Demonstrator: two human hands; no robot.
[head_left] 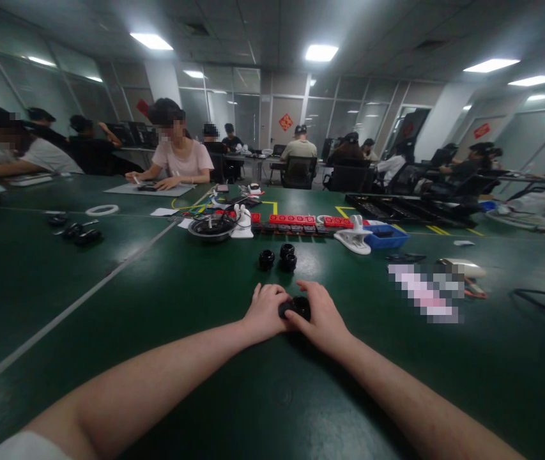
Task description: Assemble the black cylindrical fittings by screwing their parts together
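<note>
Both hands are together over the green table just ahead of me. My right hand (324, 316) curves round a glossy black round part (303, 308), its thumb in front and its fingers behind. From the other side, my left hand (266, 310) closes its bent fingers on the dark left side of the same cluster. Whether that side is a separate piece, I cannot tell. Just beyond my fingers stand three similar black ribbed round parts: one on the left (266, 259), one at the front right (289, 262) and one behind it (287, 250).
Red power strips (292, 219) lie across the table, between white clamp bases (353, 241). A blue bin (388, 236) and a dark round dish (211, 228) flank them. Black parts (83, 234) lie at left. A co-worker (181, 153) works across the table.
</note>
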